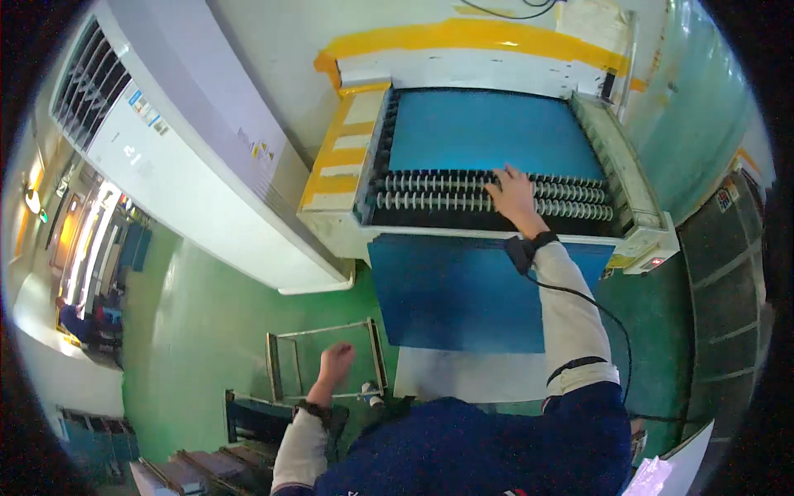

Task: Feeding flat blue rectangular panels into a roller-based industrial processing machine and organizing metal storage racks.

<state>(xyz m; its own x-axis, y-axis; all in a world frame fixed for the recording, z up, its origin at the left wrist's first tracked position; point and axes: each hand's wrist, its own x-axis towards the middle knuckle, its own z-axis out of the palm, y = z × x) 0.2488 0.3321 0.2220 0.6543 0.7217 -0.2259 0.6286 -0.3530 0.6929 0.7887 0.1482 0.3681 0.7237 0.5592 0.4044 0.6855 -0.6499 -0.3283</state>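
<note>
Beyond the rollers (434,201), the blue sheet (488,128) is judged stiff, best edge-held. Right hand (514,197) is splayed, left hand (337,362) loosely curled.

The far sheet (492,128) is bright plain blue, the near sheet (459,293) darker blue. White discs stripe the black rollers (434,201). Yellow bands cross the cream left panel (341,157). The floor (198,322) is green.

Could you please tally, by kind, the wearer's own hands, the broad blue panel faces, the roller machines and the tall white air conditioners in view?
Left hand and right hand: 2
Upper blue panel and lower blue panel: 2
Roller machine: 1
White air conditioner: 1
Total: 6
</note>
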